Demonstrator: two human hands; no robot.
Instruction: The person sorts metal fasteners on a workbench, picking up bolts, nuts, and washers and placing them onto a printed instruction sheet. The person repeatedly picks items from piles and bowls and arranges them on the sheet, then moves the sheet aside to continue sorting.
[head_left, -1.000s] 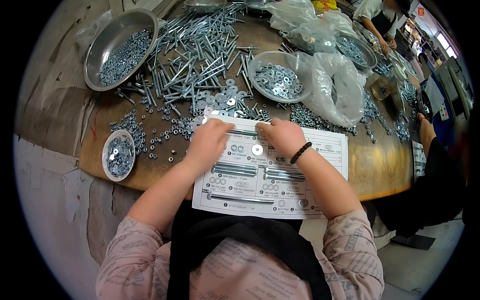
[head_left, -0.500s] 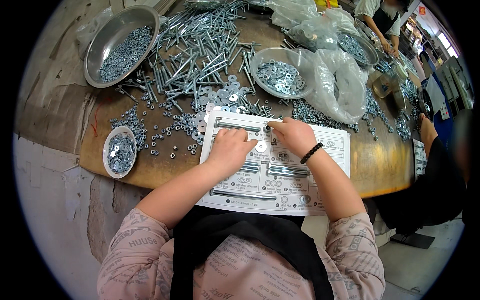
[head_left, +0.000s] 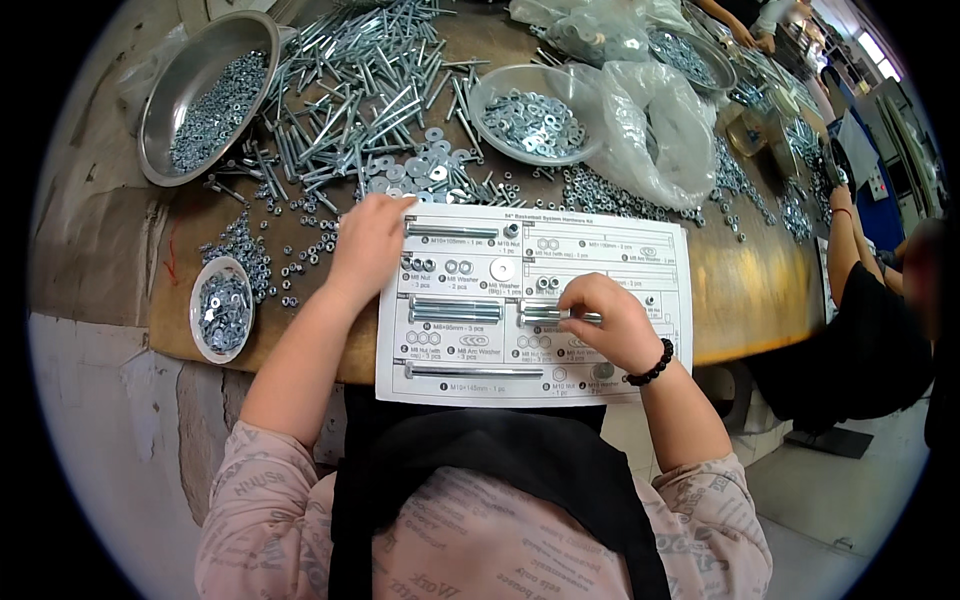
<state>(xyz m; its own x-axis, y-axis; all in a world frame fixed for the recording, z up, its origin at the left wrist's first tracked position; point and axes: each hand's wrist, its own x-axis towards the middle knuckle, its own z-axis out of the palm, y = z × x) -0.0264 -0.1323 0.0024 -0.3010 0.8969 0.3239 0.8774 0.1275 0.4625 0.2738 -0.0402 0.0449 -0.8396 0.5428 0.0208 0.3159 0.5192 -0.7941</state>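
Observation:
A printed hardware sheet lies at the table's front edge, marked out in boxes with pictures of parts. Long bolts rest along several boxes, and small nuts and a big washer sit on others. My left hand is at the sheet's upper left corner, fingertips by a heap of loose flat washers; its fingers are partly hidden. Over the sheet's right half, my right hand has thumb and forefinger pinched above a group of shorter bolts. Whatever the pinch holds is too small to make out.
Loose bolts pile up behind the sheet. A steel bowl of nuts stands far left, a small white bowl of washers near left. Beyond the sheet are a clear bowl of washers and a plastic bag. Another person's arm is at right.
My left hand has moved left off the sheet's middle to its upper left corner. My right hand has come down from the top row to the shorter bolts, uncovering nuts and washers.

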